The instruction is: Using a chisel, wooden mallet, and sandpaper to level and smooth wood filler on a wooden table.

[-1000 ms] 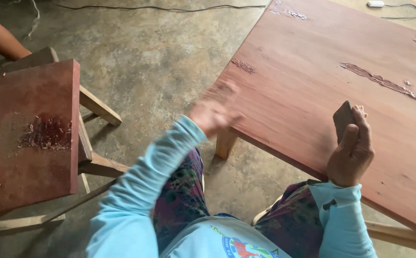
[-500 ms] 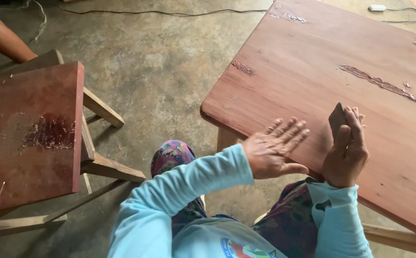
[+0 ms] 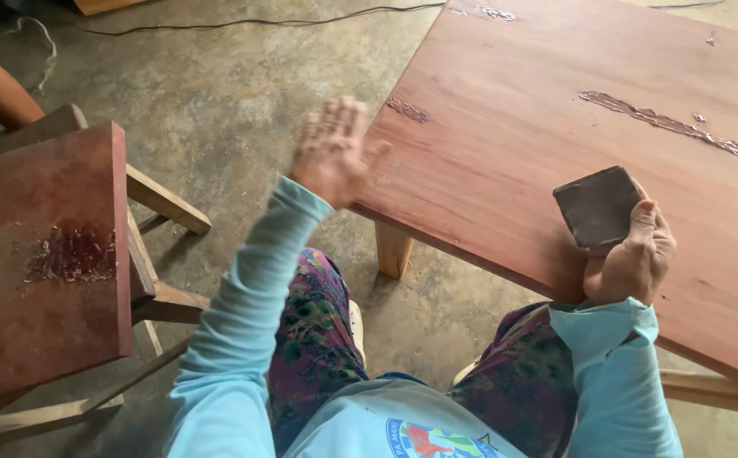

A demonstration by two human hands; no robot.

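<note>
Fingers of the right hand [image 3: 632, 254] are wrapped around the lower edge of one dark square sanding block [image 3: 599, 205], which is held tilted above the reddish wooden tabletop [image 3: 513, 110], near its front edge. One left hand [image 3: 333, 157] is raised with its fingers spread, holding nothing, just off the tabletop's left corner and well apart from the block. Two rough pale streaks [image 3: 674, 127] are seen on the tabletop. One red-topped wooden stool [image 3: 47, 254], scuffed at its middle, stands on the concrete floor [image 3: 233, 93] at the left.

I sit over a bare concrete floor [image 3: 242, 102]. A black cable [image 3: 258, 20] trails beside my reddish wooden table [image 3: 513, 110]
</note>
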